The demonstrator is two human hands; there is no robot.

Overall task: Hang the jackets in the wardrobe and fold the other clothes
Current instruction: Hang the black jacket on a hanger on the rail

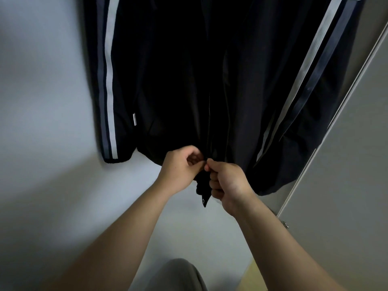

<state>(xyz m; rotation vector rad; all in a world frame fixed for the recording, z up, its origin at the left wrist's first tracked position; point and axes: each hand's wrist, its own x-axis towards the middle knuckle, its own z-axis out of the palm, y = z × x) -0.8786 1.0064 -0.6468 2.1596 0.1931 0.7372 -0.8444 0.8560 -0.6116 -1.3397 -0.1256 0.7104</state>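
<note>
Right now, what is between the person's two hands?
In the head view, the bottom of the zipper on the jacket lies there, pinched by the left hand and the right hand, which nearly touch.

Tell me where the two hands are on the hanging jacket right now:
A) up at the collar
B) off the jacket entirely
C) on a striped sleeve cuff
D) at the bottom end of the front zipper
D: the left hand and the right hand meet at the hem of the dark jacket, both pinching the fabric at the lower end of the zipper.
</note>
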